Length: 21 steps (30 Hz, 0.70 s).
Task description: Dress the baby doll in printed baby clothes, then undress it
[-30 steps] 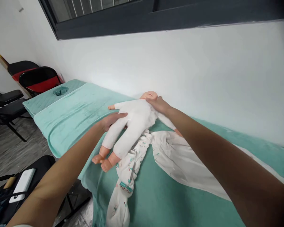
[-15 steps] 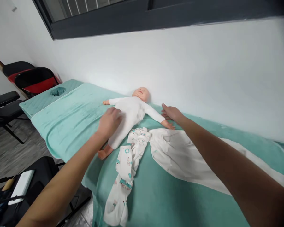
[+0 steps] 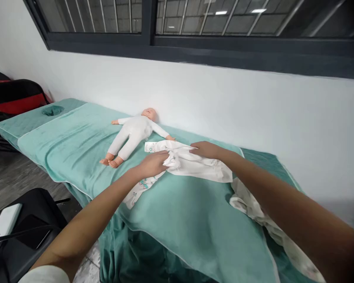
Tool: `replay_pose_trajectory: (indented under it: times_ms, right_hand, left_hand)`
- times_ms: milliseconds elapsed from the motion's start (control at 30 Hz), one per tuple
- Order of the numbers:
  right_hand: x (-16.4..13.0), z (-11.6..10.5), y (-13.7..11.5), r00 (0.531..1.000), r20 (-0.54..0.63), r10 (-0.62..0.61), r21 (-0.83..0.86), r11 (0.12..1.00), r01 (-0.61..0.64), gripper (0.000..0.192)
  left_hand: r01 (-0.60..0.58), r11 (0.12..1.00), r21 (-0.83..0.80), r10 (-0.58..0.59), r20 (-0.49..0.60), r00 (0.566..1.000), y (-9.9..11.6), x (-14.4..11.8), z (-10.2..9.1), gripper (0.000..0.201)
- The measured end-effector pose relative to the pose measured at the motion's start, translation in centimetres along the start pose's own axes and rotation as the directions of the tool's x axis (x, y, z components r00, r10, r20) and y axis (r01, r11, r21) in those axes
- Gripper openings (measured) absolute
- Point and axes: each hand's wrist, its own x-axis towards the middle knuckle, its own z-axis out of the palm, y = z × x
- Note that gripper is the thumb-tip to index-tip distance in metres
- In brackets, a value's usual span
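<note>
A white baby garment with a small coloured print (image 3: 188, 165) lies partly spread on the green bed cover. My left hand (image 3: 153, 163) is closed on its bunched near part. At its upper edge, my right hand (image 3: 205, 149) grips the white cloth between thumb and fingers. One printed sleeve or leg trails toward me below my left wrist. Beyond my hands a baby doll (image 3: 134, 131) in a white body lies on its back, arms spread, its head toward the wall. The doll's one hand nearly meets the garment's far edge.
More white cloth (image 3: 253, 206) lies crumpled under my right forearm. The green-covered bed (image 3: 65, 145) runs along the white wall below a dark window frame (image 3: 106, 47). A black chair (image 3: 32, 212) holding a white power bank (image 3: 6, 220) stands at lower left.
Both hands have come down onto the garment and taken hold of it; it is now bunched and shifted. My view has turned right, and the doll appears further left.
</note>
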Motion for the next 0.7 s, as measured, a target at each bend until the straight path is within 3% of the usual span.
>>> replay_pose_trajectory:
  times_ms: [67,133,200,233,333,400,467,533,633,700]
  right_hand:
    - [-3.4,-1.6,-2.5,0.975,0.118,-0.189,0.105,0.979,0.177,0.023]
    - [-7.3,-3.3,-5.2,0.945,0.085,-0.316,0.193,0.936,0.295,0.026]
    - [-11.4,-4.9,-7.8,0.94,0.009,-0.34,0.245,0.913,0.328,0.031]
    - [-13.3,-5.7,-8.9,0.934,-0.021,-0.357,0.263,0.899,0.35,0.034]
    - [-18.2,-7.1,-10.7,0.916,-0.083,-0.392,0.288,0.871,0.398,0.036]
    - [-20.1,-7.0,-10.5,0.944,-0.111,-0.312,0.298,0.895,0.331,0.036]
    - [-21.0,-5.7,-9.4,0.984,-0.1,-0.15,0.303,0.937,0.174,0.047]
    - [-20.8,-3.1,-8.0,0.998,-0.057,-0.027,0.304,0.952,0.043,0.06]
    - [-19.3,2.8,-6.6,0.992,-0.049,-0.116,0.39,0.912,0.126,0.07]
    - [-18.0,7.0,-6.9,0.977,0.021,-0.21,0.489,0.855,0.173,0.059]
  left_hand:
    - [-0.152,0.987,-0.048,0.148,-0.07,0.986,3.1,0.4,0.1,0.024]
    - [-0.25,0.968,-0.033,0.237,-0.223,0.946,5.9,0.8,0.1,0.042]
    - [-0.28,0.96,0.012,0.264,-0.372,0.89,8.0,1.4,-0.1,0.057]
    - [-0.273,0.962,0.023,0.26,-0.394,0.882,8.9,1.6,-0.4,0.059]
    - [-0.185,0.983,-0.002,0.177,-0.28,0.943,10.5,1.6,-1.1,0.037]
    - [-0.111,0.993,-0.047,0.093,-0.278,0.956,11.2,0.9,-1.3,0.023]
    - [-0.102,0.983,-0.154,0.034,-0.39,0.92,11.7,-0.2,-1.2,0.02]
    - [-0.191,0.937,-0.293,0.012,-0.52,0.854,11.9,-1.5,-0.8,0.022]
    - [-0.344,0.835,-0.43,-0.016,-0.643,0.765,11.6,-3.7,-0.1,0.026]
    - [-0.364,0.822,-0.438,-0.028,-0.669,0.743,10.8,-5.5,0.3,0.032]
